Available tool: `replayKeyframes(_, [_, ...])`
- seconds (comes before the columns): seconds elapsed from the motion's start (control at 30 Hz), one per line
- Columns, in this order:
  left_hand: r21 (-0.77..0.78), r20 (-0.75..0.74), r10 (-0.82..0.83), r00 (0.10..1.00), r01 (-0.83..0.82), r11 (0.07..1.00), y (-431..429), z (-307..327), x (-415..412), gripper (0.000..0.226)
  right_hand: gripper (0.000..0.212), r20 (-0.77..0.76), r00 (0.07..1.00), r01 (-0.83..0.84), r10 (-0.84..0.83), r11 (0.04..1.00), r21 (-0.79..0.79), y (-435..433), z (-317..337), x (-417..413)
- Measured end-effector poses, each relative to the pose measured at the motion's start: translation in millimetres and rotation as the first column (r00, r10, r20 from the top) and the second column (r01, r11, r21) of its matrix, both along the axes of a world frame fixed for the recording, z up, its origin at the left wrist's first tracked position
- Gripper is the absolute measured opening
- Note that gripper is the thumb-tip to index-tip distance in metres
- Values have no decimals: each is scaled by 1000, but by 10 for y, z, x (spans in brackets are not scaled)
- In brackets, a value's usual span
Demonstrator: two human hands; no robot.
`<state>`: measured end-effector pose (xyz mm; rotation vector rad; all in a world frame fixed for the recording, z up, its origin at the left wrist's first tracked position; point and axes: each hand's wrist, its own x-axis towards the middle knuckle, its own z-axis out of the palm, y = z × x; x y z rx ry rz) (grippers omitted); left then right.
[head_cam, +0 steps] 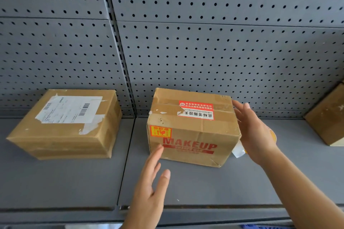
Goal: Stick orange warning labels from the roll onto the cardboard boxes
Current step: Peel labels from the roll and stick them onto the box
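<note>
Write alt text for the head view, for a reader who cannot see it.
A left hand and a right hand, both open, flank a cardboard MAKEUP box on a grey shelf; an orange warning label sits on its front, upper left. A flatter box with a white shipping label lies to its left, before a grey pegboard.

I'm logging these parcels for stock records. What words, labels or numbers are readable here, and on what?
"MAKEUP": red print on the front of the middle box; the line in the red bar beneath is blurred.
Orange label on that front: symbols only, no legible words.
Red and white sticker on its top: Chinese characters, upside down, too blurred to quote.
Shipping label on the left box: barcodes, print too small.
</note>
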<state>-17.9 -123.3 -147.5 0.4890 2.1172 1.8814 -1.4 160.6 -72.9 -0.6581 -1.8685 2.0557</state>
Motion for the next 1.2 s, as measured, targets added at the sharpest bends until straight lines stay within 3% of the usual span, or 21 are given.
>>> replayKeyframes(0.2, [36, 31, -47, 998, 46, 998, 60, 39, -228, 46, 49, -4, 1000, 26, -26, 997, 78, -64, -139, 329])
replayKeyframes(0.37, [111, 97, -68, 993, 57, 992, 223, 143, -558, 40, 43, -74, 994, 84, -82, 996, 20, -322, -216, 766])
replayKeyframes(0.5, [97, 156, -73, 985, 58, 994, 393, 337, -769, 37, 55, -80, 996, -25, 28, 999, 29, -522, -252, 925])
replayKeyframes(0.67, [44, 216, -122, 969, 115, 992, 491, 517, -887, 34, 47, -31, 994, -104, 106, 993, 61, -601, -297, 927])
replayKeyframes(0.8, [69, 186, -3, 983, -10, 998, 393, 470, -897, 37, 58, -56, 996, -66, 69, 997, 46, -521, -248, 870])
replayKeyframes(0.9, [192, 210, 153, 966, -194, 962, 128, 325, -791, 40, 43, -74, 996, 58, -59, 998, -4, -349, -214, 704])
replayKeyframes(0.97, [265, 274, 166, 947, -240, 934, -70, 211, -672, 45, 37, -73, 986, 147, -150, 988, -40, -192, -192, 515])
replayKeyframes(1.07, [253, 324, 29, 946, -116, 961, -232, 96, -468, 68, 34, -79, 975, 199, -206, 976, -86, 39, -157, 157])
replayKeyframes(1.2, [160, 300, -146, 943, 101, 982, -198, 5, -270, 64, 38, -52, 992, 109, -113, 991, -76, 205, -144, -345])
